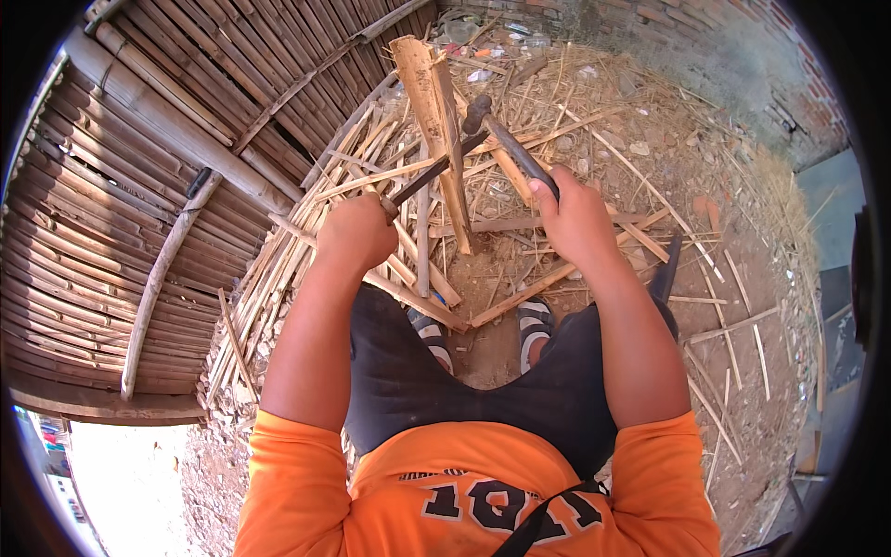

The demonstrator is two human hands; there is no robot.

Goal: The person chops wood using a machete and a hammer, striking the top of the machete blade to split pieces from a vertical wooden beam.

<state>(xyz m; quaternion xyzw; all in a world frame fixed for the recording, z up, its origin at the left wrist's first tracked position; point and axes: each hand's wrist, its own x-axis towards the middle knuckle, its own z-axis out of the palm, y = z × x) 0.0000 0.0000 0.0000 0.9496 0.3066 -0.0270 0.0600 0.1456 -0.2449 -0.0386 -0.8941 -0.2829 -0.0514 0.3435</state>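
Note:
A wide piece of split bamboo (425,88) stands upright, slightly tilted, in front of me. My left hand (357,230) is closed around the handle of a dark-bladed knife (422,182). Its blade crosses the bamboo and appears lodged in it, with the tip showing past the right side. In my right hand (577,218) is the handle of a hammer (522,153), thumb laid along it. The hammer's head is just above the blade's tip; whether they touch I cannot tell.
Many thin bamboo strips (269,288) lie heaped at the left and scattered across the dirt floor (668,172). A bamboo-slat wall (102,251) with poles rises on the left. A brick wall (705,37) stands at the back. My sandalled feet (534,325) are close below the bamboo.

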